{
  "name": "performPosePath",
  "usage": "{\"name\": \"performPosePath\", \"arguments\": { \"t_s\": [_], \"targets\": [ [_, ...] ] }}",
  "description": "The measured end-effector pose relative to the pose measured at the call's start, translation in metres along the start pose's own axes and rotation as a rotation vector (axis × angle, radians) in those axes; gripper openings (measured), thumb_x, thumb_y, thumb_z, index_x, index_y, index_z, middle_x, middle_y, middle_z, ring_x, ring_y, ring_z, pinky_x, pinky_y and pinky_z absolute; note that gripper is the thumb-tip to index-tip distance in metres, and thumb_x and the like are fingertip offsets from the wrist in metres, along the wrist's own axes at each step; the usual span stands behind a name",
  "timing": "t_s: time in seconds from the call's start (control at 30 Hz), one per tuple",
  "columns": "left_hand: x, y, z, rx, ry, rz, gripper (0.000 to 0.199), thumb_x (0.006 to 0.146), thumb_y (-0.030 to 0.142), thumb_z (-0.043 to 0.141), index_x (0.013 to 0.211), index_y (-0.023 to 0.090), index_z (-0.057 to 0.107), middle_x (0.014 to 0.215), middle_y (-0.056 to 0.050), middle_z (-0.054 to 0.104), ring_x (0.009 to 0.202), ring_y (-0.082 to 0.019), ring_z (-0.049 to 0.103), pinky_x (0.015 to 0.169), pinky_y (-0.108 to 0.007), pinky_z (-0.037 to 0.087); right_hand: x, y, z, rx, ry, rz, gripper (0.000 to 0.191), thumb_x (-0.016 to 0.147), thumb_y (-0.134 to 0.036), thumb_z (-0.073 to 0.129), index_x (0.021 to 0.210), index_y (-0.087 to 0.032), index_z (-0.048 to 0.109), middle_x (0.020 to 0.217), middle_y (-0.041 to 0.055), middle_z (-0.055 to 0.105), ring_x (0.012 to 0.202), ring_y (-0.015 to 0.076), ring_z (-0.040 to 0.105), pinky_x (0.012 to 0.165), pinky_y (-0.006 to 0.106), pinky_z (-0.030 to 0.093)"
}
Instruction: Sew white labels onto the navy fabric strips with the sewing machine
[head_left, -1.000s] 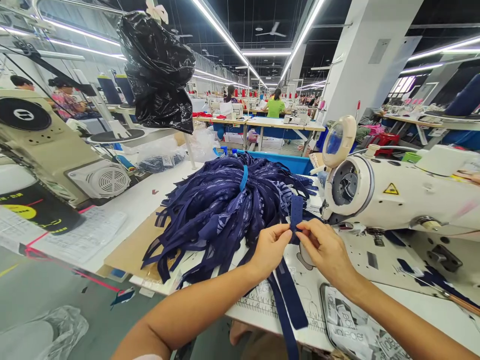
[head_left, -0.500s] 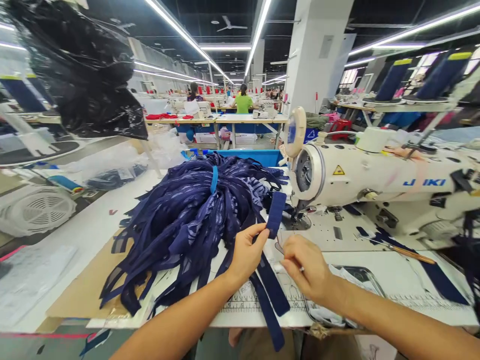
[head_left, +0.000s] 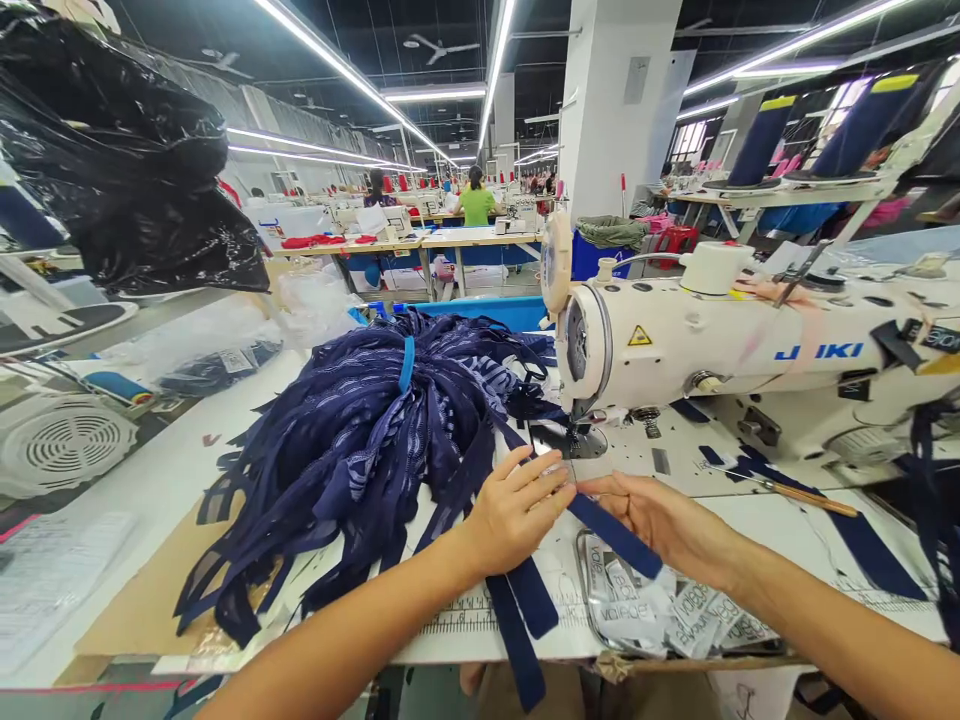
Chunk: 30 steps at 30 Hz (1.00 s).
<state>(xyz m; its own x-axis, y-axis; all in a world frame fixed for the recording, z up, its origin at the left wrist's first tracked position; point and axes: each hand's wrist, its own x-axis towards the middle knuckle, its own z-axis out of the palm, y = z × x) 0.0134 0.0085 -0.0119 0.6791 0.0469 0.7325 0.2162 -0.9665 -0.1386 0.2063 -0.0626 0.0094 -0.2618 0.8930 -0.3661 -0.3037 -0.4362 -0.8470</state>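
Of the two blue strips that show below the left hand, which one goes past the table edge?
The left strip: its end shows beyond the front edge of the table, while the right strip ends short of it.

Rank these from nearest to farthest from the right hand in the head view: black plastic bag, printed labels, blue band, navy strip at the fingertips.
1. Navy strip: at the right hand's fingertips.
2. Printed labels: just below in the picture.
3. Blue band: left, around the bundle.
4. Black plastic bag: far upper left.
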Motion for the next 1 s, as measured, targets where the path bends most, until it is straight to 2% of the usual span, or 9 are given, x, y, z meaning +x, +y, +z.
{"name": "performPosePath", "arguments": {
  "t_s": [0.13,0.27,0.33,0.4,0.5,0.63,0.73,0.87,1.0],
  "targets": [
    [0.012,-0.006,0.004,-0.002,-0.148,0.046,0.026,0.08,0.015,0.047,0.104,0.013,0.056,0.109,-0.008,0.061,0.117,-0.023,0.045,0.102,-0.044,0.024,-0.005,-0.004,-0.013,-0.28,0.047,0.012,0.025,0.064,-0.037,0.068,0.077,-0.017,0.062,0.065,-0.0016,0.054,0.056,0.0083,0.045,0.052,0.02,0.034],
    [0.036,-0.018,-0.001,-0.102,-0.418,-0.138,0.055,0.072,0.041,0.056,0.12,0.014,0.047,0.116,-0.012,0.057,0.117,-0.029,0.042,0.102,-0.054,0.011,0.002,-0.007,-0.023,-0.521,0.101,-0.079,0.023,0.064,-0.038,0.064,0.074,-0.017,0.058,0.055,-0.0062,0.041,0.049,0.0067,0.035,0.047,0.02,0.027],
    [0.051,-0.025,-0.004,-0.131,-0.56,-0.246,0.057,0.071,0.046,0.056,0.117,0.013,0.05,0.109,-0.012,0.061,0.107,-0.028,0.049,0.099,-0.052,0.016,0.006,-0.008,-0.029,-0.638,0.111,-0.153,0.021,0.065,-0.037,0.06,0.072,-0.018,0.057,0.054,-0.0064,0.039,0.049,0.0073,0.033,0.047,0.021,0.026],
    [0.064,-0.031,-0.004,-0.163,-0.689,-0.336,0.048,0.074,0.045,0.055,0.11,0.014,0.056,0.101,-0.01,0.064,0.096,-0.025,0.055,0.093,-0.047,0.027,0.01,-0.01,-0.035,-0.763,0.129,-0.231,0.017,0.068,-0.035,0.055,0.071,-0.018,0.057,0.055,-0.0056,0.039,0.05,0.0086,0.034,0.048,0.022,0.027],
    [0.078,-0.039,-0.002,-0.246,-0.81,-0.43,0.034,0.075,0.039,0.055,0.099,0.016,0.062,0.097,-0.005,0.066,0.088,-0.021,0.058,0.083,-0.035,0.034,0.01,-0.012,-0.042,-1.01,0.175,-0.329,0.014,0.074,-0.03,0.048,0.074,-0.02,0.057,0.059,-0.0034,0.047,0.055,0.0115,0.041,0.051,0.024,0.031],
    [0.08,-0.045,0.003,-0.349,-0.804,-0.485,0.019,0.071,0.03,0.062,0.086,0.018,0.067,0.087,0.0,0.068,0.08,-0.017,0.06,0.077,-0.027,0.035,0.008,-0.013,-0.045,-1.354,0.224,-0.498,0.015,0.082,-0.027,0.042,0.084,-0.023,0.057,0.074,-0.0004,0.061,0.066,0.0157,0.053,0.06,0.028,0.037],
    [0.07,-0.045,0.006,-0.369,-0.719,-0.486,0.008,0.068,0.022,0.064,0.076,0.019,0.067,0.075,0.003,0.067,0.071,-0.014,0.059,0.076,-0.028,0.033,0.008,-0.011,-0.045,-1.632,0.268,-0.786,0.02,0.086,-0.02,0.037,0.086,-0.02,0.057,0.076,0.0029,0.061,0.064,0.016,0.052,0.064,0.03,0.038],
    [0.054,-0.035,0.016,-0.323,-0.572,-0.414,0.007,0.07,0.015,0.06,0.069,0.018,0.067,0.07,0.003,0.063,0.066,-0.011,0.057,0.067,-0.024,0.035,0.011,-0.008,-0.05,-1.999,0.336,-1.17,0.032,0.084,-0.003,0.03,0.08,-0.015,0.059,0.063,0.0036,0.055,0.057,0.0147,0.047,0.065,0.032,0.036],
    [0.042,-0.02,0.036,-0.165,-0.519,-0.287,0.013,0.076,0.015,0.053,0.075,0.019,0.066,0.072,0.001,0.058,0.063,-0.01,0.053,0.057,-0.021,0.035,0.011,-0.008,-0.064,-2.162,0.262,-1.34,0.03,0.083,-0.003,0.033,0.083,-0.013,0.06,0.065,0.0059,0.057,0.061,0.0168,0.049,0.066,0.033,0.035]
  ]
}}
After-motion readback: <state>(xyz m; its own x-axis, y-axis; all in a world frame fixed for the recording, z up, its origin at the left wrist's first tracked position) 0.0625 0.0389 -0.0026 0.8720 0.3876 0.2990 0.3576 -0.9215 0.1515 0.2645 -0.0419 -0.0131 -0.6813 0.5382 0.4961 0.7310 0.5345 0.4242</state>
